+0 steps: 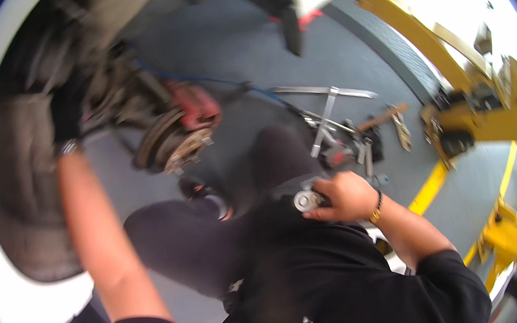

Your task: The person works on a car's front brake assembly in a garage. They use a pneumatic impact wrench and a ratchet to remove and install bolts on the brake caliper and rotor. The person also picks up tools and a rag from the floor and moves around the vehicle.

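My left hand (69, 114), in a black glove, reaches up into the dark wheel well (25, 183) of a raised car. Its fingers blur into the shadowed parts there, so I cannot see what they touch. To its right are a wheel hub with its brake disc (165, 140) and a red brake caliper (201, 107); no wheel is on the hub. Bare and closed, my right hand (346, 196) is in front of my body, gripping a tool with a round silver head (305, 201). The rest of that tool is mostly covered by the hand.
On the grey floor to the right lie a cross-shaped wheel wrench (326, 121), a hammer (382, 117), pliers (403, 132) and several other tools. A blue hose (216, 79) runs behind the caliper. Yellow lift arms (492, 123) stand at the right.
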Motion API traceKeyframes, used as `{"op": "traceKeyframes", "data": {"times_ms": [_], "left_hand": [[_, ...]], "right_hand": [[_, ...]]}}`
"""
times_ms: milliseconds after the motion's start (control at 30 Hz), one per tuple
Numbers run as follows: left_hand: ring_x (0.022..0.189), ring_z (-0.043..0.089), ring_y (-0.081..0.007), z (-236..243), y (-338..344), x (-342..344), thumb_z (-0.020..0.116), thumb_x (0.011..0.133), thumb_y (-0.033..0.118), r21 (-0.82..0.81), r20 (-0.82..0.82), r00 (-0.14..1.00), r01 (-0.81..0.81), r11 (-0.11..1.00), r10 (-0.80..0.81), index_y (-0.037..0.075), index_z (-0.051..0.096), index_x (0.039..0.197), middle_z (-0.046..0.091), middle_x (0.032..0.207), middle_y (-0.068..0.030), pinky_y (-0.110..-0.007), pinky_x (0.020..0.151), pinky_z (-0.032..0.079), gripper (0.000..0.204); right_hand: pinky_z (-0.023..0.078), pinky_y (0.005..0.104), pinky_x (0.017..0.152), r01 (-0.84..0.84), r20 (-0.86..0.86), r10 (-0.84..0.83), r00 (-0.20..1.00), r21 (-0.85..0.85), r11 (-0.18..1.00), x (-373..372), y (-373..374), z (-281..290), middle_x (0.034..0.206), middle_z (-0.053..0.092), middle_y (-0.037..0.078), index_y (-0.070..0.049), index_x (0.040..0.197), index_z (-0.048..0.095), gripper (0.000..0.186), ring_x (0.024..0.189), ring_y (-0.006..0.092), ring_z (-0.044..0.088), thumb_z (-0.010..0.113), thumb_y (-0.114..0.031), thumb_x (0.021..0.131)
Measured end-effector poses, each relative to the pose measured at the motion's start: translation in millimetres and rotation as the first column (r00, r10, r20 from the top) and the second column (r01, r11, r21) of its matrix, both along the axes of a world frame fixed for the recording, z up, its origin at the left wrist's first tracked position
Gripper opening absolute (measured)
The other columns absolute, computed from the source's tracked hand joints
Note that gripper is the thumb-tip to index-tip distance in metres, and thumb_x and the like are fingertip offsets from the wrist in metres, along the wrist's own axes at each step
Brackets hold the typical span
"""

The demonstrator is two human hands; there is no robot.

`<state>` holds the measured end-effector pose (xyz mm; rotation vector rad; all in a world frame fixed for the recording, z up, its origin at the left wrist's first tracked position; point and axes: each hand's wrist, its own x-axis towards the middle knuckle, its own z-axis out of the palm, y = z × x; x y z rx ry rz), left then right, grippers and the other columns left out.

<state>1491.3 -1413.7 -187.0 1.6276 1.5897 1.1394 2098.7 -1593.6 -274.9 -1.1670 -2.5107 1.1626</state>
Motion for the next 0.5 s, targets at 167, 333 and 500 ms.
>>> {"op": "traceKeyframes", "data": {"times_ms": [167,333,500], "left_hand": [[0.135,0.050,-0.0259,-2.0,-14.0,50.6,0.043,0.106,0.014,0.014,0.022,0.961,-0.274,0.962,0.274,-0.004,0.040,0.149,0.049,0.149,-0.0189,-0.036,0.107,0.045,0.047],[0.120,0.059,-0.0269,-63.5,-138.9,250.8,0.074,0.090,0.026,0.173,-0.493,0.857,-0.077,0.982,0.153,-0.003,0.042,0.143,0.056,0.136,-0.0189,-0.038,0.101,0.047,0.068],[0.105,0.062,-0.0314,-96.8,-191.1,402.8,0.081,0.080,0.032,0.006,-0.475,0.646,0.681,0.732,-0.597,0.004,0.052,0.138,0.059,0.125,-0.0165,-0.045,0.091,0.051,0.070]], "right_hand": [[0.050,0.0404,0.066,0.495,0.093,-0.498,0.862,-0.364,0.789,94.6,10.8,-43.4,0.070,0.065,0.014,-0.004,0.102,0.069,0.047,0.066,0.0285,0.064,0.065,-0.049,0.094],[0.051,0.0426,0.063,0.430,0.133,-0.410,0.902,-0.328,0.841,110.4,6.3,-17.3,0.070,0.066,0.016,-0.005,0.099,0.070,0.040,0.068,0.0358,0.067,0.068,-0.044,0.091],[0.050,0.0463,0.061,0.039,-0.372,-0.186,0.910,-0.369,0.929,45.4,-7.1,4.0,0.068,0.063,0.018,-0.006,0.092,0.067,0.038,0.067,0.0391,0.064,0.070,-0.043,0.089]]}}
